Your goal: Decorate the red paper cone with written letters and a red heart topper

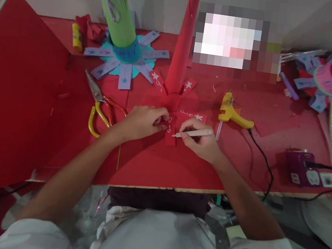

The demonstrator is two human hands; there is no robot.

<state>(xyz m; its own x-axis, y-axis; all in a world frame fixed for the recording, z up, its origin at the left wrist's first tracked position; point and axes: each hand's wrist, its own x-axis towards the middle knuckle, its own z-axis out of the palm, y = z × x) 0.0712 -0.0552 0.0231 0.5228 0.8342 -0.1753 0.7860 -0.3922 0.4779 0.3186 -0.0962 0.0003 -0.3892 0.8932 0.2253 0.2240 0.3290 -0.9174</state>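
My right hand is closed around a white pen, its tip at a red paper strip that bears white letters. The fingers of my left hand are curled beside the same strip, thumb near its edge; whether they pinch anything is unclear. This strip fans out from the base of a tall red paper cone, standing upright. Other red strips with white stars and letters spread around the base, one just above my right hand.
Scissors and pliers with red and yellow handles lie left. A yellow glue gun trails a cable to a purple box at right. Behind stand a green paper tube and a glue stick. A red board rises at left.
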